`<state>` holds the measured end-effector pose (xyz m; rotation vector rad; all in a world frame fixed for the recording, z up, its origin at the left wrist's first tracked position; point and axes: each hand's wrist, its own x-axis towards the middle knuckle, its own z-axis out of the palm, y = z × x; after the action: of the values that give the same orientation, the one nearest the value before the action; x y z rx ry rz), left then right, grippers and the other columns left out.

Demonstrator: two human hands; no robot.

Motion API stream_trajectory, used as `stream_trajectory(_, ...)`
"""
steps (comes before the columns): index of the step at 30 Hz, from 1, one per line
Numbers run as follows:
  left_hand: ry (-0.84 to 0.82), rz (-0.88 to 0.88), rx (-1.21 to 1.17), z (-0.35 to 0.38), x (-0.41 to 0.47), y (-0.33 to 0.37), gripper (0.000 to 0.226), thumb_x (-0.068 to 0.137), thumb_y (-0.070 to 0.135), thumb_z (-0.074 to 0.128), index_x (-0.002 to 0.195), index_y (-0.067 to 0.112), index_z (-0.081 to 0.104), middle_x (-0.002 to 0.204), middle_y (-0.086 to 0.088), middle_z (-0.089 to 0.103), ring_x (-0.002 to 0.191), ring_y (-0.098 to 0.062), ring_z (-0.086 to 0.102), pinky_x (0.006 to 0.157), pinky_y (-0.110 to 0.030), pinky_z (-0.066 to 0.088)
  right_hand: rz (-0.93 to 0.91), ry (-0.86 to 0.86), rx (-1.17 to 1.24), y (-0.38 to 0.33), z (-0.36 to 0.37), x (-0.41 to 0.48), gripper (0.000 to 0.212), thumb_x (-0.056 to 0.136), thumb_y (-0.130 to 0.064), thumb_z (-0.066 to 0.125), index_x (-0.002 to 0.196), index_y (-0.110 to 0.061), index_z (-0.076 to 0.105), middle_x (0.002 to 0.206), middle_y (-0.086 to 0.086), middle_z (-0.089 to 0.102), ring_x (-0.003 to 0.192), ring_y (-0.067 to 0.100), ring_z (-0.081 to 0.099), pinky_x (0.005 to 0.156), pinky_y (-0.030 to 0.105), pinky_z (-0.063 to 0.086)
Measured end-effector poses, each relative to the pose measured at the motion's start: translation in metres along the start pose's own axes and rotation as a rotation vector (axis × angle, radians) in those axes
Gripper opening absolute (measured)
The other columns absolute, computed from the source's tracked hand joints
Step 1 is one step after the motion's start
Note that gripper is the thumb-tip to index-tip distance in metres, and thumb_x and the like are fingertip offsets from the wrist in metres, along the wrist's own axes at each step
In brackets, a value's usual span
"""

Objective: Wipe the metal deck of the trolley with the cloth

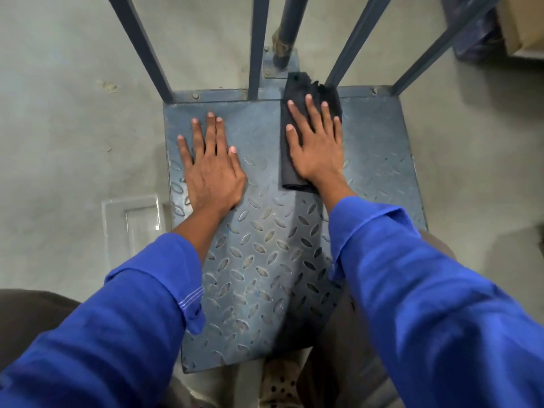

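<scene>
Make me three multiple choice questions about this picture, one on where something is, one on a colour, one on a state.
1. Where is the cloth?
A. under the right hand
B. under the left hand
C. on the floor

2. What colour are the sleeves?
A. red
B. blue
C. white

3. How is the left hand?
A. clenched in a fist
B. lifted off the deck
C. flat on the deck, fingers spread

Answers: 1 A, the right palm presses the black cloth. 2 B, both sleeves are bright blue. 3 C, its palm lies flat on the tread plate.
</scene>
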<state>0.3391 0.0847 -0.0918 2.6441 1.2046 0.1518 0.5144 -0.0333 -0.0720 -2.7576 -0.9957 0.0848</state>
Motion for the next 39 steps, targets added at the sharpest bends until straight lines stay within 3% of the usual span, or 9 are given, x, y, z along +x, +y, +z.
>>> stream_trajectory(2,0.000,-0.005,0.003,0.000,0.002,0.000,0.065,0.112,0.041,0.013,0.172,0.014,0.008,0.180,-0.003,0.003,0.167,-0.028,-0.004,0.133,-0.058,-0.001,0.024,0.013,0.011,-0.020,0.004,-0.017,0.057,0.108,-0.055,0.021,0.164,-0.046,0.020,0.176,-0.008,0.013,0.163,0.025,0.006,0.130,0.053,0.010)
stream_trajectory(7,-0.008,-0.003,-0.010,0.000,0.003,0.000,0.065,0.112,0.040,0.013,0.172,0.015,0.008,0.180,-0.002,0.003,0.167,-0.028,-0.004,0.133,-0.059,-0.001,-0.256,-0.076,-0.018,-0.023,0.007,-0.080,0.054,0.110,-0.054,0.026,0.164,-0.049,0.018,0.176,-0.011,0.010,0.163,0.020,0.001,0.131,0.049,0.007)
stream_trajectory(14,-0.007,-0.004,-0.001,0.002,0.004,0.000,0.065,0.113,0.041,0.012,0.172,0.015,0.004,0.180,-0.003,0.000,0.166,-0.028,-0.006,0.133,-0.059,-0.003,0.180,0.049,0.031,-0.002,0.002,-0.027,0.057,0.107,-0.060,0.022,0.164,-0.049,0.018,0.176,-0.007,0.009,0.163,0.028,0.002,0.130,0.054,0.009)
stream_trajectory(17,-0.014,-0.005,-0.005,0.002,0.004,0.002,0.065,0.113,0.040,0.013,0.172,0.015,0.005,0.181,-0.002,0.001,0.166,-0.028,-0.006,0.133,-0.059,-0.004,-0.013,0.002,0.011,-0.037,0.010,-0.079,0.057,0.109,-0.057,0.025,0.164,-0.047,0.017,0.176,-0.007,0.007,0.163,0.026,-0.002,0.131,0.053,0.007)
stream_trajectory(20,-0.021,-0.012,0.001,0.001,0.004,0.002,0.065,0.113,0.040,0.013,0.172,0.015,0.004,0.181,-0.001,-0.001,0.166,-0.028,-0.007,0.133,-0.059,-0.004,-0.198,-0.056,-0.008,-0.025,0.010,-0.102,0.057,0.109,-0.058,0.029,0.164,-0.047,0.019,0.176,-0.009,0.008,0.163,0.022,-0.001,0.131,0.051,0.010)
stream_trajectory(24,-0.018,-0.006,-0.003,0.002,0.004,0.002,0.065,0.113,0.041,0.014,0.172,0.016,0.004,0.180,-0.002,-0.001,0.166,-0.028,-0.007,0.133,-0.059,-0.004,0.012,-0.002,-0.008,0.012,0.002,-0.047,0.058,0.107,-0.062,0.026,0.163,-0.049,0.019,0.176,-0.008,0.010,0.163,0.025,0.003,0.130,0.053,0.011)
stream_trajectory(27,-0.022,-0.014,0.001,0.003,0.004,0.001,0.065,0.113,0.042,0.013,0.172,0.016,0.004,0.180,-0.002,0.000,0.166,-0.029,-0.006,0.133,-0.059,-0.004,0.183,0.024,0.015,-0.002,0.007,-0.037,0.059,0.106,-0.062,0.022,0.164,-0.048,0.016,0.176,-0.006,0.009,0.163,0.026,0.002,0.130,0.054,0.009)
stream_trajectory(33,-0.017,-0.023,0.012,0.001,0.006,0.003,0.064,0.113,0.039,0.013,0.172,0.016,0.007,0.180,-0.001,0.003,0.167,-0.030,-0.004,0.132,-0.061,-0.002,-0.101,-0.050,-0.024,-0.029,0.017,-0.126,0.058,0.108,-0.060,0.029,0.164,-0.048,0.018,0.176,-0.010,0.007,0.163,0.022,-0.002,0.130,0.052,0.008)
stream_trajectory(39,-0.037,-0.016,0.017,0.000,0.008,0.003,0.065,0.112,0.042,0.012,0.172,0.016,0.004,0.180,-0.001,0.000,0.166,-0.031,-0.005,0.132,-0.061,-0.003,0.138,-0.002,-0.014,-0.003,0.011,-0.077,0.061,0.104,-0.065,0.026,0.163,-0.051,0.017,0.176,-0.010,0.009,0.163,0.022,0.001,0.131,0.051,0.007)
